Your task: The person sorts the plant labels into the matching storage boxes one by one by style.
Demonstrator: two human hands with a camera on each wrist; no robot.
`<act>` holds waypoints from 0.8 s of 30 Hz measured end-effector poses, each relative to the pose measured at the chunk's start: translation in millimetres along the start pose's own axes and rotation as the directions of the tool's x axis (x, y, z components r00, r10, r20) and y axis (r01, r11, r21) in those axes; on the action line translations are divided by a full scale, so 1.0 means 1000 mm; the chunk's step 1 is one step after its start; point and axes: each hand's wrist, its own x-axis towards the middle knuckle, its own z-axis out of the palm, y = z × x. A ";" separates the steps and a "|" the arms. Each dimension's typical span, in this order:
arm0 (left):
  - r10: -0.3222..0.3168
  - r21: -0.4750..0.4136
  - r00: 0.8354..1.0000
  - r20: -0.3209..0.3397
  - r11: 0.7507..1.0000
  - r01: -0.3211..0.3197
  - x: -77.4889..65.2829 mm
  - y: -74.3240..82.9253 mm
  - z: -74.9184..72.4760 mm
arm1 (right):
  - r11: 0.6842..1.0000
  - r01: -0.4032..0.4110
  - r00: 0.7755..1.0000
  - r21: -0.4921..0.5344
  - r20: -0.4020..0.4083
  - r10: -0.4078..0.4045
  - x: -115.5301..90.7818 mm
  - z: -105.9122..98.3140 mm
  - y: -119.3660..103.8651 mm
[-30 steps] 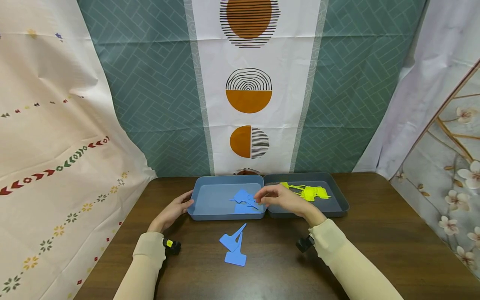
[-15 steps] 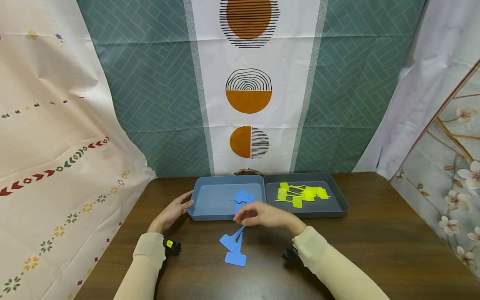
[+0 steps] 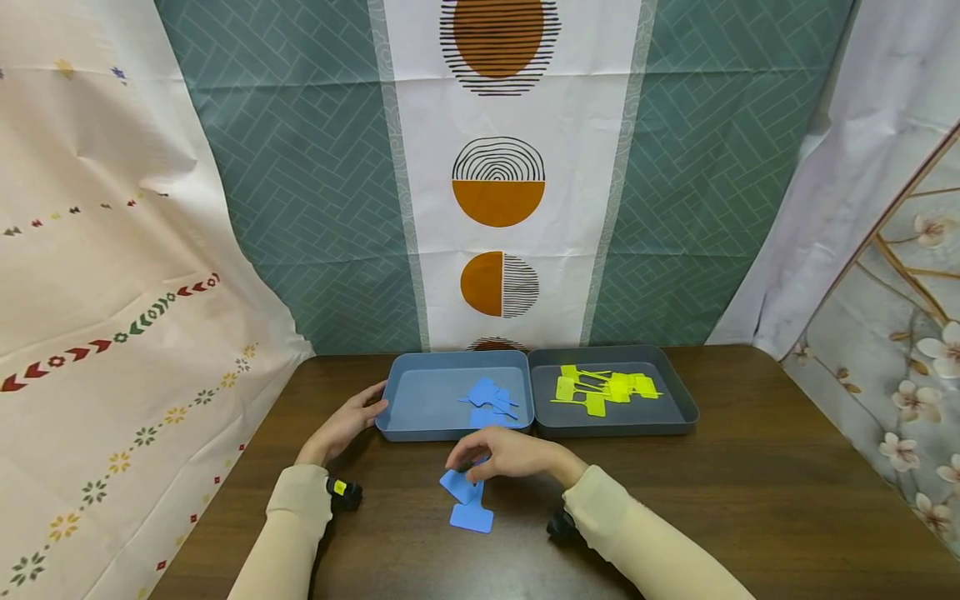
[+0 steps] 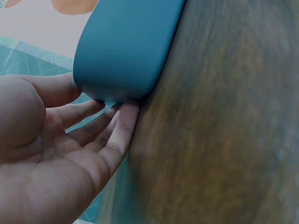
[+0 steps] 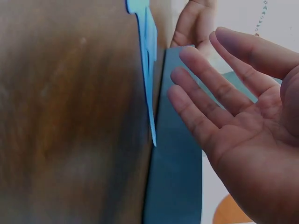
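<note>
Two blue T-shaped plant labels [image 3: 472,518] overlap on the table in front of the blue-grey tray [image 3: 423,400]. Over their stems hovers my right hand [image 3: 517,454], which partly hides them in the head view. The right wrist view shows its fingers [image 5: 198,119] spread and apart from the labels [image 5: 150,51], with nothing held. My left hand [image 3: 348,425] rests at the tray's left end, its fairly straight fingers [image 4: 122,123] touching the outer wall and its thumb near the rim. Several blue plant labels [image 3: 487,393] lie at the right side inside that tray.
A dark grey tray [image 3: 678,412] stands against the blue-grey one on the right, with several yellow plant labels [image 3: 618,387] in it. Both trays sit toward the back of the brown wooden table [image 3: 750,467], before a patterned curtain [image 3: 315,208].
My right hand has come from over the trays toward me and left, to just above the two labels. A yellow label now lies visible in the grey tray. My left hand stays put.
</note>
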 end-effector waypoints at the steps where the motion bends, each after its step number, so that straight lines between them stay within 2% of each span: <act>1: 0.001 -0.002 1.000 0.001 1.000 -0.001 0.000 0.000 0.000 | 1.000 -0.007 1.000 -0.021 -0.001 0.007 0.001 0.001 0.000; 5: 0.003 0.002 1.000 0.004 1.000 -0.003 0.000 0.000 0.000 | 0.994 -0.021 1.000 -0.111 0.006 0.022 0.004 0.006 0.003; 8: 0.001 0.003 1.000 0.001 1.000 -0.001 0.000 0.000 0.000 | 0.984 -0.012 0.999 -0.179 0.039 0.020 0.005 0.009 0.005; 13: -0.004 0.000 1.000 -0.002 1.000 0.004 0.000 0.000 0.000 | 0.954 0.015 0.996 -0.300 0.090 0.013 0.005 0.013 0.004; 20: -0.008 -0.002 1.000 0.002 1.000 0.008 0.000 0.001 0.001 | 0.900 0.017 0.997 -0.435 0.075 0.017 0.005 0.019 -0.001; 24: -0.008 -0.003 1.000 0.000 1.000 0.008 0.000 0.001 0.001 | 0.895 -0.005 0.998 -0.447 0.054 0.032 0.005 0.021 -0.001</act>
